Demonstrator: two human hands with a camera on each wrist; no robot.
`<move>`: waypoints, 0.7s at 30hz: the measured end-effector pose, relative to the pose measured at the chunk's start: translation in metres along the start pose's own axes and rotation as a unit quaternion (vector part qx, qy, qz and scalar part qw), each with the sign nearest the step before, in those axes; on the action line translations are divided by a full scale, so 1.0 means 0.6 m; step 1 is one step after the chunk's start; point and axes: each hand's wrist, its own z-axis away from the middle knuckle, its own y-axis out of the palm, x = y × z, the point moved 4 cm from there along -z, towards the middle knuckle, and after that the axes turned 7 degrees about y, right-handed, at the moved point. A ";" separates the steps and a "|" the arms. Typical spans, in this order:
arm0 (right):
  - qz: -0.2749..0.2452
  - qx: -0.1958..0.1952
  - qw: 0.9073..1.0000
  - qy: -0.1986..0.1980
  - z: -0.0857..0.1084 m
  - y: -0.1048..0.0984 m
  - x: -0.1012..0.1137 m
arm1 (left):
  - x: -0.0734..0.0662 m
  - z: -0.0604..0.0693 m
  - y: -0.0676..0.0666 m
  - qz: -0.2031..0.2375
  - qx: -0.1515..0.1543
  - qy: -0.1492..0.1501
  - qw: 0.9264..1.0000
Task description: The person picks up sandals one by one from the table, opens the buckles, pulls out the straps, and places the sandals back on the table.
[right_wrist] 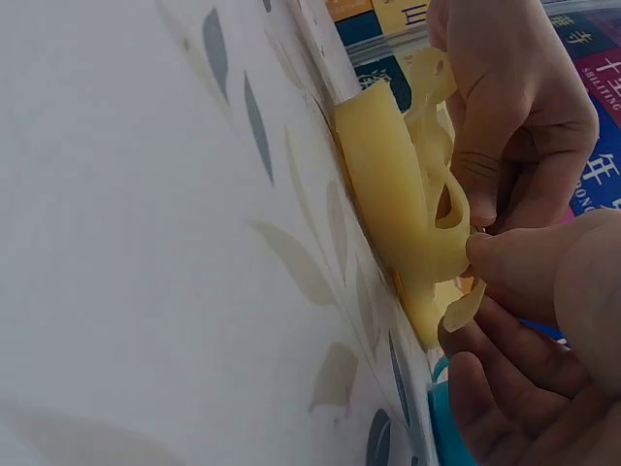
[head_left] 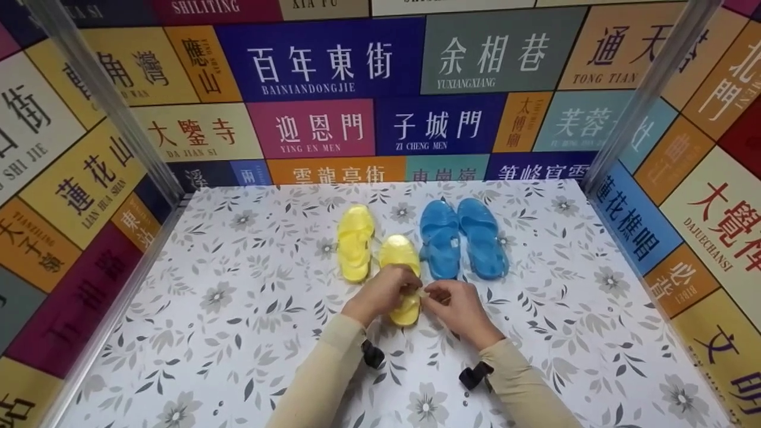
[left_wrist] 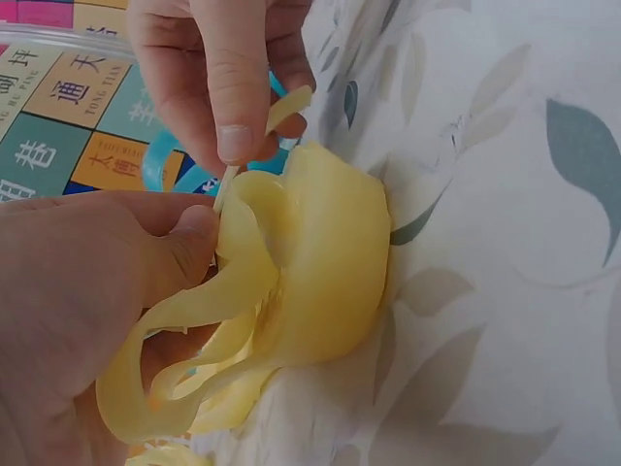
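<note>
Head view, just below centre: the left hand point(head_left: 383, 291) grips the nearer yellow jelly sandal point(head_left: 398, 248); the right hand's point(head_left: 464, 307) fingers pinch its strap point(left_wrist: 289, 109). Fastening seems in hand; the next move likely calls for steadying the sandal while guiding the strap.

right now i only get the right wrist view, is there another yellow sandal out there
Observer: Yes, the head view shows a second yellow sandal, left of the yellow sandal in hand and a little farther from the person.
Operator: ok and how many blue ones past the right hand
Observer: Two blue sandals, lying side by side beyond the right hand.
Operator: anything near the cuffs
Observer: Yes, a small black thing near the left sleeve's cuff, and another near the right one's.
</note>
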 end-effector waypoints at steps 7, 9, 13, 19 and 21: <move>-0.023 0.011 1.000 0.006 -0.003 0.002 0.000 | 0.002 0.002 0.003 0.021 -0.007 -0.014 1.000; -0.022 0.012 1.000 0.002 -0.003 0.003 -0.001 | 0.001 0.003 0.003 0.024 -0.010 -0.017 1.000; -0.015 0.010 1.000 -0.009 -0.005 0.004 0.000 | 0.000 0.004 0.002 0.019 -0.015 -0.017 1.000; -0.013 0.005 1.000 -0.023 -0.006 0.002 0.001 | -0.005 0.001 0.004 -0.016 -0.009 0.003 1.000; -0.009 0.003 1.000 -0.025 -0.006 0.002 0.001 | -0.005 0.000 0.005 -0.021 -0.005 0.000 1.000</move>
